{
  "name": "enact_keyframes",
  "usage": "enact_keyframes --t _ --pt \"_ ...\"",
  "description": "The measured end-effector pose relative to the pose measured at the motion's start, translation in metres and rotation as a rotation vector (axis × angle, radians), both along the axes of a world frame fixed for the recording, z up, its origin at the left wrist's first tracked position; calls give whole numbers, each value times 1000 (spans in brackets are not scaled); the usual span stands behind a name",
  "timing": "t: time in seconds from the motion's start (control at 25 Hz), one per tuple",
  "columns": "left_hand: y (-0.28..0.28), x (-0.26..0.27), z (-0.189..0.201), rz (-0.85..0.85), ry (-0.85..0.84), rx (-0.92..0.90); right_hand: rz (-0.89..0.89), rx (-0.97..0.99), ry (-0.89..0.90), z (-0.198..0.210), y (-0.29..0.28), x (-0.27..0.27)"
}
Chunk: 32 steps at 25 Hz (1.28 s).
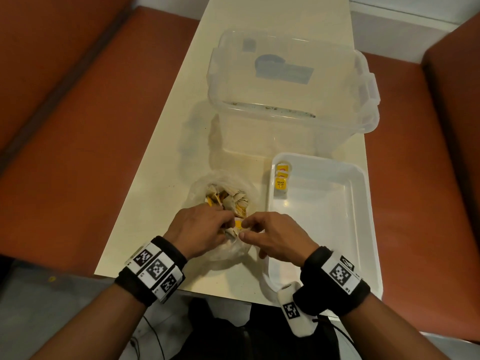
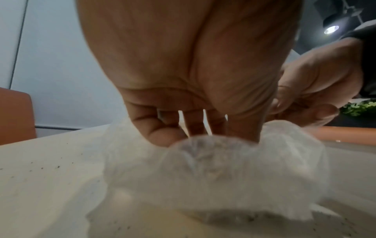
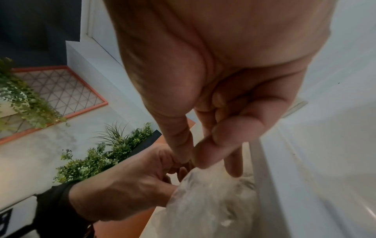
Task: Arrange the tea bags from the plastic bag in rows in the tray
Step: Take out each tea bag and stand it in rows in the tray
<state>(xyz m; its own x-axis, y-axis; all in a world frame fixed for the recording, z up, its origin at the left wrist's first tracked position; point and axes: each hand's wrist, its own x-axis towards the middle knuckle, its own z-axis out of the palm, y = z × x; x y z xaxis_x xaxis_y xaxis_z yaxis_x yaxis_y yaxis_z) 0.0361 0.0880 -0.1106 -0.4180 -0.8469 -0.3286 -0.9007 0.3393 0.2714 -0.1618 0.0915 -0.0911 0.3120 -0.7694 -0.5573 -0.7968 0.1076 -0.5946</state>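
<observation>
Bare hands, banded wrists

Each wrist wears a wide black fabric band (image 1: 152, 274) wrapped with white plates printed with square black-and-white coded markers; the left wrist shows three such markers in a row. The right band (image 1: 335, 280) carries one large marker and a rounded white unit (image 1: 296, 311) hanging beneath it, itself marked. Forearms are uncovered. Dark clothing (image 1: 220, 339) and thin black cables (image 1: 153, 333) show at the lap.

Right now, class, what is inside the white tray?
Inside the white tray, three tea bags with yellow tags overlap in a short column at its far left corner. The rest of the visible floor is bare. The right hand and wrist cover part of the near left corner.
</observation>
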Motion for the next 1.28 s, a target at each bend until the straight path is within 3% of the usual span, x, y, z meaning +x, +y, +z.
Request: enact_keyframes --t 0.16,0.24,0.4,0.6,0.76,0.88,1.0,1.28 --pt "-1 9 1 93 41 -14 -19 -6 -18 -3 2 1" --pt "-4 21 6 192 161 25 -31 -6 -35 -3 2 -1" --pt "-11 44 15 435 643 184 -60 11 -84 -3 5 -2" --pt "-9 39 28 763 1324 532 -75 24 -150 -2 10 2" --pt "-3 25 34 947 1602 752 -127 -59 -176 5 10 0" --pt "2 13 32 960 1659 956 -272 -148 -335 17 8 -4" --pt "6 1 31 929 1654 1163 -294 -208 -482 34 6 -7" --pt "10 -29 41 733 1431 1212 -253 -153 -561 50 2 -16"
